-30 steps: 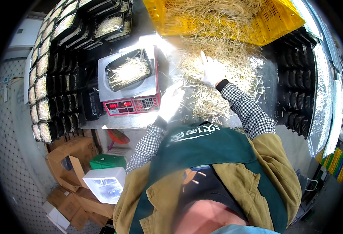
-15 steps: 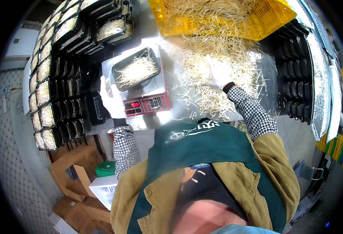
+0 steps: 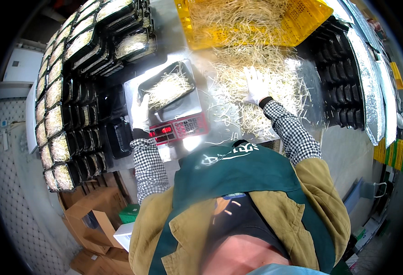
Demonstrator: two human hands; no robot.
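A black plastic tray (image 3: 188, 90) filled with pale bean sprouts (image 3: 168, 90) sits on the steel platform of a red scale (image 3: 181, 129). My left hand (image 3: 140, 114), in a white glove, grips the tray's near left edge; some of its fingers are hidden. A loose heap of sprouts (image 3: 261, 119) spreads over the metal table to the right of the scale. My right hand (image 3: 256, 87), also gloved in white, lies palm down on this heap with its fingers apart. It holds nothing that I can see.
A yellow crate (image 3: 309, 23) of sprouts lies tipped at the far side, spilling onto the table. Filled trays (image 3: 54, 94) are stacked along the left. Empty black trays (image 3: 341, 68) stand at the right. An empty tray (image 3: 119, 136) lies left of the scale. Cardboard boxes (image 3: 91, 215) are below.
My left hand has moved in from beside the scale to the tray's edge, its fingers closing. My right hand stays on the heap, fingers now more spread. The whole view has shifted slightly.
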